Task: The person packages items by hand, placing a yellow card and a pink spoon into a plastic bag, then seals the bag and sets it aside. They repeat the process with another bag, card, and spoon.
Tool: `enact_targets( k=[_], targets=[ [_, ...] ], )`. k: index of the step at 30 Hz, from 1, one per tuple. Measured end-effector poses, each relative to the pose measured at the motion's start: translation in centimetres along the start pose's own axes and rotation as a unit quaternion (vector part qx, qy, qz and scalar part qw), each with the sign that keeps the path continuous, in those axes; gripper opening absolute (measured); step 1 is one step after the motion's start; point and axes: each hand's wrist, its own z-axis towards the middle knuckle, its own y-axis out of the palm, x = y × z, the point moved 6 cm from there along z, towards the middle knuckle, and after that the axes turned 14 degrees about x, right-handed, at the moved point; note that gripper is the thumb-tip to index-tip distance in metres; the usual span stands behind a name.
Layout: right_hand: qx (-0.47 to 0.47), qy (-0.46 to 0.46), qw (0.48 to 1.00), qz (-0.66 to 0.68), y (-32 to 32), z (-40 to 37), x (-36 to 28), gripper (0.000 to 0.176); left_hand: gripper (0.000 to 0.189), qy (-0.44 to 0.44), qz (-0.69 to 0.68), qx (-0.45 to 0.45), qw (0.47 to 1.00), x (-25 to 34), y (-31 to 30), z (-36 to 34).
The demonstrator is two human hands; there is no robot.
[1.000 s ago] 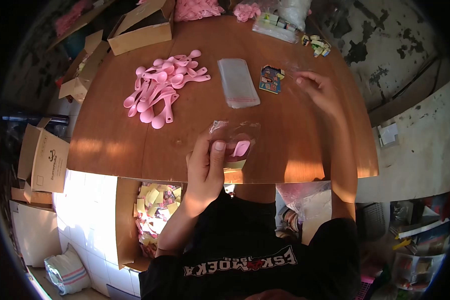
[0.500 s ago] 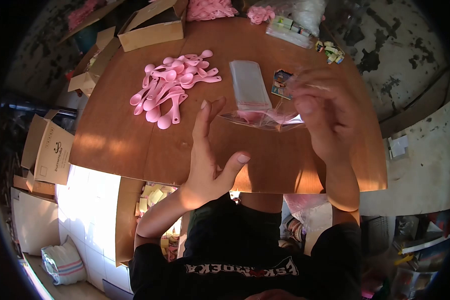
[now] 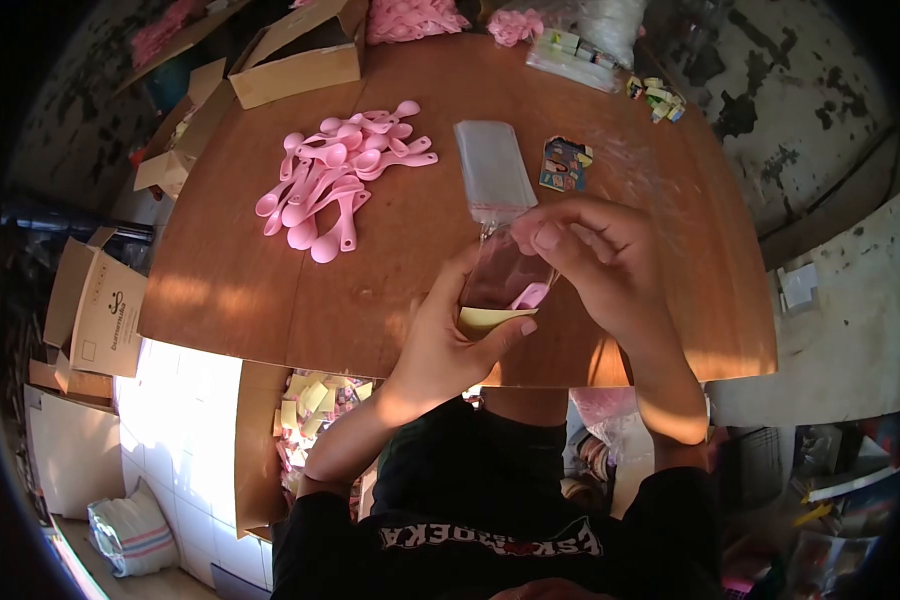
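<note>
My left hand (image 3: 432, 345) is closed round the lower part of a clear plastic bag (image 3: 495, 268). Inside that bag lie a pink spoon (image 3: 530, 296) and, at the bottom near my thumb, what looks like a yellow card (image 3: 488, 319). At the bag's upper right edge, the fingers of my right hand (image 3: 610, 262) are pinched on the plastic. Just beyond my hands lies a stack of flat clear bags (image 3: 495, 165), with small printed cards (image 3: 566, 165) to its right. A loose pile of pink spoons (image 3: 335, 165) spreads over the table's left side.
On the wooden table (image 3: 230, 250), an open cardboard box (image 3: 300, 82) stands at the back left. Bagged pink items (image 3: 415, 18), a clear plastic package (image 3: 575, 62) and small yellow-green pieces (image 3: 658, 98) sit along the far edge. Below the table, a box holds many yellow cards (image 3: 310, 405).
My left hand has gone from open fingers to holding the bag from below. My right hand has shifted left and down to the bag's edge. The yellow card now shows.
</note>
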Motion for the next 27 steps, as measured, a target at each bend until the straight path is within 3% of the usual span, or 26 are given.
enact_targets(
  k=[2, 4, 8, 10, 14, 16, 17, 18, 21, 27],
  targets=[
    [0.046, 0.020, 0.998, 0.023, -0.6, -1.0, 0.1, 0.024, 0.077, -0.029, -0.018, 0.022, 0.999, -0.6, 0.1, -1.0],
    [0.091, 0.038, 0.994, 0.045, -1.5, -2.1, 0.5, 0.029, 0.077, -0.111, -0.066, 0.044, 0.991, -0.9, 0.1, -1.3],
    [0.081, 0.059, 0.995, 0.020, -1.2, -4.6, 3.2, 0.031, 0.075, -0.065, -0.052, 0.034, 0.996, -1.1, -0.1, -1.1],
    [0.092, 0.122, 0.986, 0.068, -0.4, -5.4, 4.7, 0.027, 0.078, -0.072, -0.045, 0.029, 0.996, -1.1, -0.1, -1.1],
    [0.131, 0.100, 0.984, 0.073, 0.0, -5.7, 6.7, 0.018, 0.073, -0.084, -0.077, 0.026, 0.993, -2.7, -0.7, -1.2],
    [0.141, 0.122, 0.978, 0.093, 0.3, -5.7, 7.5, 0.016, 0.064, -0.012, -0.039, 0.021, 0.999, -2.8, -1.4, -0.5],
    [0.153, 0.142, 0.972, 0.111, 0.3, -5.7, 8.0, 0.014, 0.046, -0.077, -0.094, 0.073, 0.990, -3.2, -2.2, -0.8],
    [0.151, 0.143, 0.972, 0.112, 0.4, -5.7, 8.2, 0.014, 0.046, -0.077, -0.093, 0.075, 0.990, -3.2, -2.5, -0.6],
    [0.154, 0.135, 0.972, 0.111, 0.6, -5.6, 8.5, 0.018, 0.022, -0.123, -0.111, 0.083, 0.983, -4.3, -3.7, -0.1],
    [0.175, 0.152, 0.963, 0.137, 0.4, -5.8, 9.1, 0.017, 0.020, -0.075, -0.057, 0.095, 0.991, -4.4, -4.2, 0.0]
  ],
)
